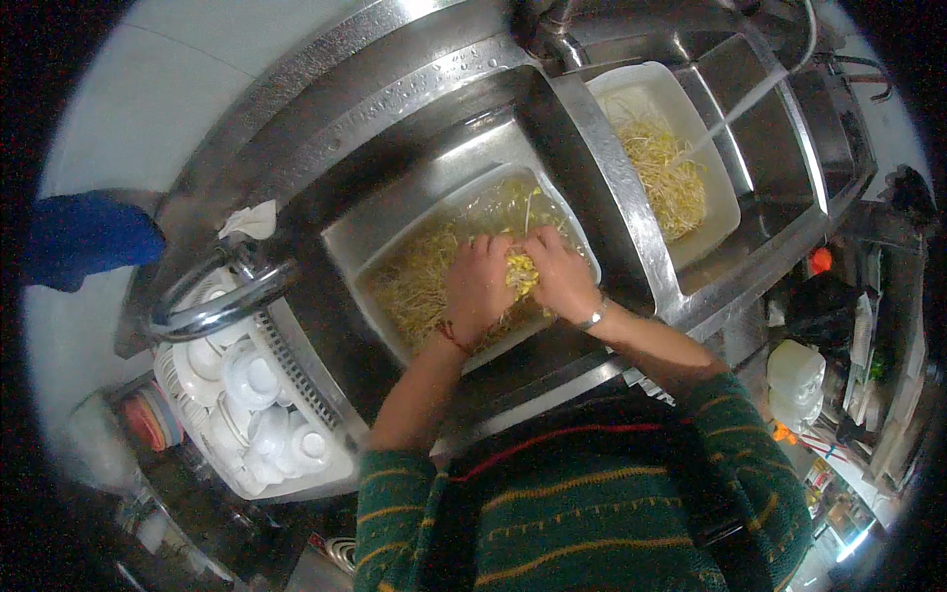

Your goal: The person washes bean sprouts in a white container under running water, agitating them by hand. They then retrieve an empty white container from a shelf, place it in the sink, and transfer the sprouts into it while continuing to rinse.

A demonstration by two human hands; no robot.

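Below me a pale plastic tub [373,272] sits in the middle basin of a stainless steel sink [629,185]. It holds water and a mass of bean sprouts [414,288]. Over its right half my left hand [479,285] and my right hand [562,277] are close together. A clump of yellow-headed bean sprouts [522,275] is held between them, fingers curled around it. My fingertips are partly hidden by the sprouts and the backs of my hands. Loose sprouts float near the tub's far corner.
In the right basin stands a second tub [721,177] with bean sprouts [658,177], under a running stream of water [740,107]. A white basket [340,470] of white bowls [255,377] is at left, below a curved chrome faucet [222,300]. A blue cloth [96,240] hangs far left.
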